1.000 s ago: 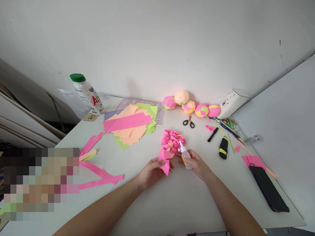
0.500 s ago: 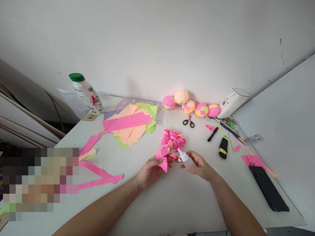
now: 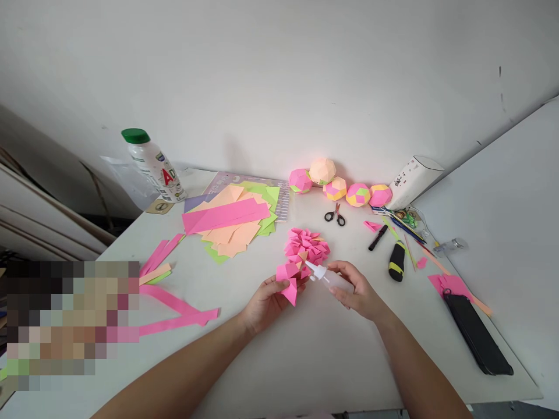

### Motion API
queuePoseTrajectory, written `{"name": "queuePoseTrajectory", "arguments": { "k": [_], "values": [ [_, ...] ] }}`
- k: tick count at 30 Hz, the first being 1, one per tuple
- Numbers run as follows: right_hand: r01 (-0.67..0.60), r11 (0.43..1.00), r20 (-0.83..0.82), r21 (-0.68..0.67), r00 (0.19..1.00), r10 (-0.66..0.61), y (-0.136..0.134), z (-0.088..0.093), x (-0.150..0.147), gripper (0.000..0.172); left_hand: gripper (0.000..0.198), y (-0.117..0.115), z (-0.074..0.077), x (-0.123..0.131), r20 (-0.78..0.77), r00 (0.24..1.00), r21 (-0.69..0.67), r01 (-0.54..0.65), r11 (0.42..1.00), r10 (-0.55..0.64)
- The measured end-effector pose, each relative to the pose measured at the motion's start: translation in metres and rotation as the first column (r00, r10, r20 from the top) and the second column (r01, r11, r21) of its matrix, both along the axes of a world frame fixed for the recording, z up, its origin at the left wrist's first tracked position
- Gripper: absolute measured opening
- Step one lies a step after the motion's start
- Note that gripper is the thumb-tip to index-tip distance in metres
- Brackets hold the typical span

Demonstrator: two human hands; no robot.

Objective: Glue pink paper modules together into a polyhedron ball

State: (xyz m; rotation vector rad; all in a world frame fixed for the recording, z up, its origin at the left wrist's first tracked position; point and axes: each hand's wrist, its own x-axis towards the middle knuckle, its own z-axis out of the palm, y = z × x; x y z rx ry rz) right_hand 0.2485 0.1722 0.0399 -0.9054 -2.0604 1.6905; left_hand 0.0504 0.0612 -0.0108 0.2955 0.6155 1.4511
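My left hand [image 3: 268, 299] pinches a folded pink paper piece [image 3: 288, 280], with its points sticking out past the thumb. In my right hand [image 3: 356, 294] is a small translucent glue bottle [image 3: 334, 279], tilted so that its white nozzle points left and up, close to the paper. Just beyond both hands lies a heap of small folded pink paper pieces [image 3: 307, 244], with a few peach ones among them. Some fingers of my left hand are hidden behind the paper.
Paper balls [image 3: 358, 195] line the wall near scissors [image 3: 335, 217]. Loose coloured sheets [image 3: 236, 224] and a green-capped bottle [image 3: 155, 169] stand left. Pink strips [image 3: 183, 317] lie nearer. A cutter [image 3: 396, 262], marker [image 3: 378, 237] and black case [image 3: 478, 331] lie right.
My right hand has tilted the glue bottle flatter and drawn it slightly right, its nozzle now pointing toward the pink paper. My left hand has barely moved.
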Motion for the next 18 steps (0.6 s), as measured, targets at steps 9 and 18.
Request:
{"name": "queuePoseTrajectory", "arguments": {
  "k": [9, 18],
  "values": [
    [0.106, 0.969, -0.066, 0.225, 0.993, -0.093, -0.0040, 0.0003, -0.0015, 0.021, 0.028, 0.0012, -0.0001, 0.0003, 0.017, 1.000, -0.040, -0.025, 0.999, 0.026],
    [0.043, 0.899, -0.095, 0.437, 0.995, -0.001, -0.0062, 0.0026, -0.0059, 0.026, 0.028, 0.0007, -0.0003, 0.0009, 0.008, 1.000, -0.038, -0.029, 0.999, 0.029]
  ]
}}
